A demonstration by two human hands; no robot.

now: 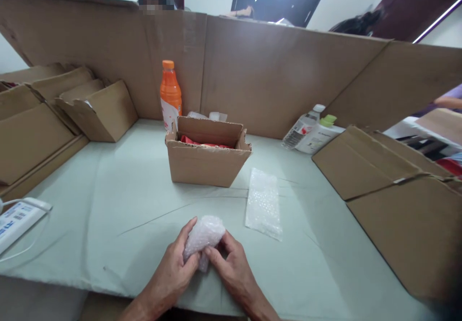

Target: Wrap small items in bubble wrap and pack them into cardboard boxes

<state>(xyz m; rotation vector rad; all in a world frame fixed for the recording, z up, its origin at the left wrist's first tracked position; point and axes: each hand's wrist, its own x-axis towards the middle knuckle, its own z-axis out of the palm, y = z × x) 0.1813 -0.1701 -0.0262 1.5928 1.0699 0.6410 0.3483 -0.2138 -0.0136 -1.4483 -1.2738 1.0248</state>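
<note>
Both my hands hold a small bundle wrapped in bubble wrap (204,234) just above the near edge of the pale green table (119,191). My left hand (176,263) grips its left side with the thumb on top. My right hand (231,263) pinches its lower right end. What is inside the wrap is hidden. A flat bubble wrap sheet (263,203) lies to the right of my hands. Beyond them stands an open cardboard box (205,155) with something red inside.
An orange drink bottle (170,95) stands behind the box. Two bottles (310,128) lie at the back right. Folded cardboard boxes (54,114) are stacked left, flat cardboard (390,191) right, a cardboard wall (270,70) behind. A white power strip (18,217) lies left. Other people are beyond the wall.
</note>
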